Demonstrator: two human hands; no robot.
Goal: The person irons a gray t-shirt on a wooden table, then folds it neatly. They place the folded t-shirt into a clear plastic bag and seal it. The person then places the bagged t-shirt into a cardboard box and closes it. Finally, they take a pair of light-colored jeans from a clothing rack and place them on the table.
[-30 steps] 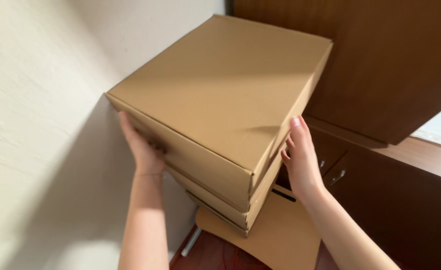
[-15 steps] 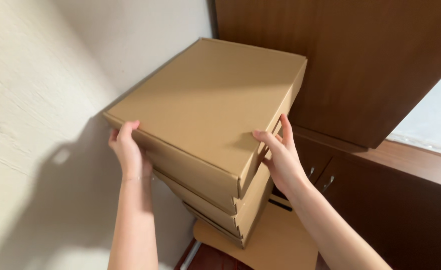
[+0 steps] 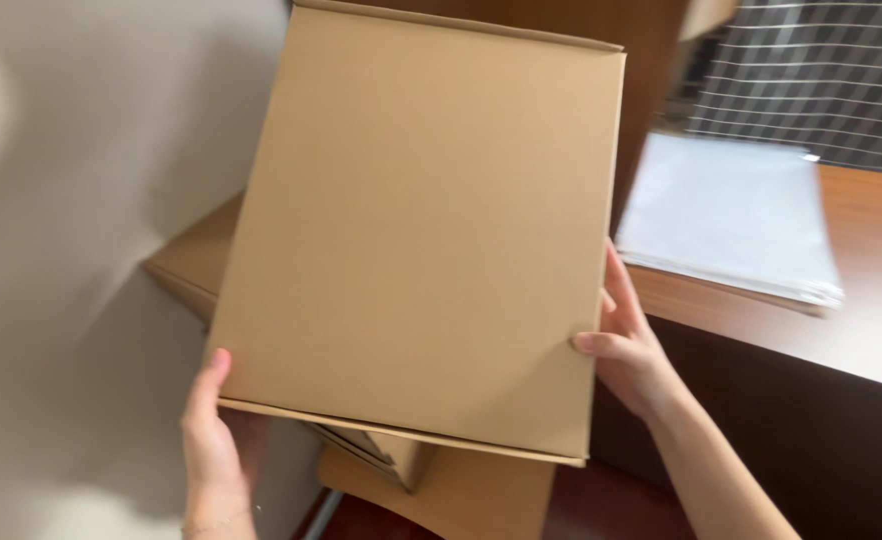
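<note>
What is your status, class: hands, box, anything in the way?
Both hands on the top cardboard box: left hand at its near corner, right hand on its side. Box tilted. More boxes beneath. Paper stack to the right, apart.

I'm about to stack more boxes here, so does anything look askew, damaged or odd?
The top cardboard box, gripped by the left hand and right hand, is turned out of line with the lower boxes and overhangs them. No dents or tears show. The white paper stack on the wooden counter lies flat, though blurred.
</note>
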